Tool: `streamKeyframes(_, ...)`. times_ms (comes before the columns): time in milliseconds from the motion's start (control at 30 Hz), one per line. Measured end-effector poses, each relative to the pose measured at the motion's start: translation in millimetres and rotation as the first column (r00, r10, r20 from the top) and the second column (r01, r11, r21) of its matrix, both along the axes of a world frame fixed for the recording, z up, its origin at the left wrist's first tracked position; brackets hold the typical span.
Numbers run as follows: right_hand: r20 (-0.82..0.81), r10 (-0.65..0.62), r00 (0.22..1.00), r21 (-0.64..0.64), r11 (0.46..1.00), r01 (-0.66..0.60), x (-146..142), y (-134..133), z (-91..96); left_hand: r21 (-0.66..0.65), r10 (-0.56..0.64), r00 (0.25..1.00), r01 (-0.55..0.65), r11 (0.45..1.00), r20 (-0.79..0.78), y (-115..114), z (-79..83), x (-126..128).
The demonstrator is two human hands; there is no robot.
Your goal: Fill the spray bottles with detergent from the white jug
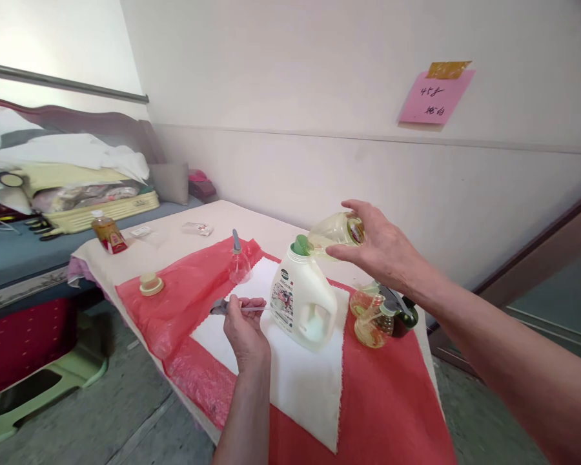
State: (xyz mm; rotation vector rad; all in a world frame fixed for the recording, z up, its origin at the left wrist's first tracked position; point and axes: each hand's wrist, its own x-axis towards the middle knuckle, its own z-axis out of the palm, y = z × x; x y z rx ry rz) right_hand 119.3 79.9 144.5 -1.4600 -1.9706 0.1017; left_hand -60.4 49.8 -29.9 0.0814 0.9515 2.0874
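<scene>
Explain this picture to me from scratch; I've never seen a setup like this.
No machine shows here: the left hand and right hand are a person's own, bare. The only picture comes from a camera on that person's head, looking forward and down.

The right hand holds a clear bottle tipped sideways, its neck at the green piece in the mouth of a white jug; I can't tell whether anything is flowing. The left hand holds what looks like a grey spray head with a thin tube.

The jug stands on a white cloth over red sheeting on a table. Also there: a cream lid, a small spray bottle, an amber bottle, and more bottles at the right.
</scene>
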Motion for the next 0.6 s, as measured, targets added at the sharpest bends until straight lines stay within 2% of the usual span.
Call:
streamKeyframes(267,-0.031,-0.025,0.999,0.026,0.999,0.025,-21,12,17.5,0.005,-0.010,1.000,0.010,1.000,0.008,0,0.3,-1)
streamKeyframes(600,-0.100,0.000,0.995,0.054,0.999,0.005,-17,12,5.7,0.019,-0.032,0.999,0.032,0.999,-0.002,0,0.1,2)
